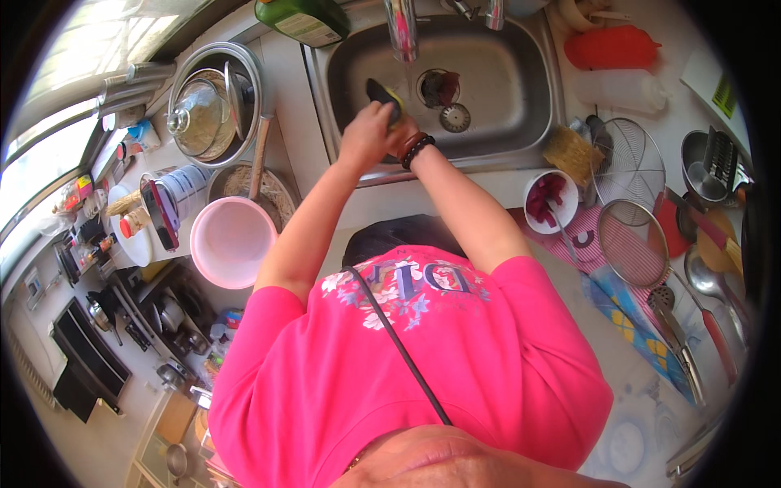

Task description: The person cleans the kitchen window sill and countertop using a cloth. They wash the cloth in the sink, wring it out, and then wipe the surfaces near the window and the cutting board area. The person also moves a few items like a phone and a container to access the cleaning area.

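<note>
My left hand and my right hand meet over the near left part of the steel sink. Between them is a black and yellow item, perhaps a scouring sponge; its far end sticks out past the fingers and its lower part is hidden. A dark bead bracelet circles my right wrist. Just beyond the hands, a thin stream of water seems to fall from the chrome faucet. Dark and reddish scraps lie at the drain, beside a round metal strainer.
Left of the sink stand a metal basin with glass lids, a pink bucket and a green bottle. On the right are a white cup with dark red pieces, a yellowish sponge, wire skimmers and a red-handled knife.
</note>
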Available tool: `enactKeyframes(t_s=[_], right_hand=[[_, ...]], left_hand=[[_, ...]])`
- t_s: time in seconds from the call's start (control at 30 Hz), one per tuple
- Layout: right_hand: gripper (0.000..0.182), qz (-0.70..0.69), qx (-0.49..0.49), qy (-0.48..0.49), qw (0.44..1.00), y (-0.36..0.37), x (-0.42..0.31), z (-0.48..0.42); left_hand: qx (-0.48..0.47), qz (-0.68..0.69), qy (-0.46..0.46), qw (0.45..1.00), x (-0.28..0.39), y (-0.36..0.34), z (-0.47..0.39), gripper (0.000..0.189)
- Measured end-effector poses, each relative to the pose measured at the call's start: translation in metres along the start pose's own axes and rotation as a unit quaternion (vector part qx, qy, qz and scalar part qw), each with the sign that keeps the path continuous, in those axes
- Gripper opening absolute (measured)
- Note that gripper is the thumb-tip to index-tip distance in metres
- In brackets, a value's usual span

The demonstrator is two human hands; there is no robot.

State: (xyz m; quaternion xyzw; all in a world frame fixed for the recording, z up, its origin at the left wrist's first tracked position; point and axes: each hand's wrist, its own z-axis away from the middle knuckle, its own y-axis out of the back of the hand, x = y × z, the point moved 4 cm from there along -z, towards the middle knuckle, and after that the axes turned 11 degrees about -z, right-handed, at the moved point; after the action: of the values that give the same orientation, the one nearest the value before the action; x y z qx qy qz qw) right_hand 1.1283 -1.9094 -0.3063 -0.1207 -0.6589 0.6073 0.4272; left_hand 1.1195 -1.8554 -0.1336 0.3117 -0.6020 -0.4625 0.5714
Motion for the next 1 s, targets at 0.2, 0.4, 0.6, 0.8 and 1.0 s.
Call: enactKeyframes(t_s=[0.2, 0.4, 0.6, 0.8, 1.0], right_hand=[[0.040, 0.141, 0.003, 0.035, 0.989, -0.079, 0.026, -0.008], [0.036, 0.301, -0.040, 0.104, 0.947, -0.138, 0.042, -0.019], [0.033, 0.223, -0.026, 0.148, 0.963, -0.193, 0.069, -0.030], [0.019, 0.499, -0.096, 0.365, 0.780, -0.254, 0.088, -0.039], [0.016, 0.548, -0.089, 0.463, 0.691, -0.288, 0.095, -0.075]], left_hand=[[0.040, 0.001, -0.077, 0.996, 0.033, 0.047, 0.038, 0.040], [0.199, 0.067, -0.005, 0.978, 0.013, 0.081, 0.052, 0.017], [0.338, 0.063, -0.004, 0.939, -0.011, 0.155, 0.014, 0.021], [0.500, 0.032, 0.018, 0.865, -0.051, 0.240, -0.065, 0.025], [0.298, -0.110, 0.083, 0.944, -0.114, 0.262, -0.178, 0.036]])
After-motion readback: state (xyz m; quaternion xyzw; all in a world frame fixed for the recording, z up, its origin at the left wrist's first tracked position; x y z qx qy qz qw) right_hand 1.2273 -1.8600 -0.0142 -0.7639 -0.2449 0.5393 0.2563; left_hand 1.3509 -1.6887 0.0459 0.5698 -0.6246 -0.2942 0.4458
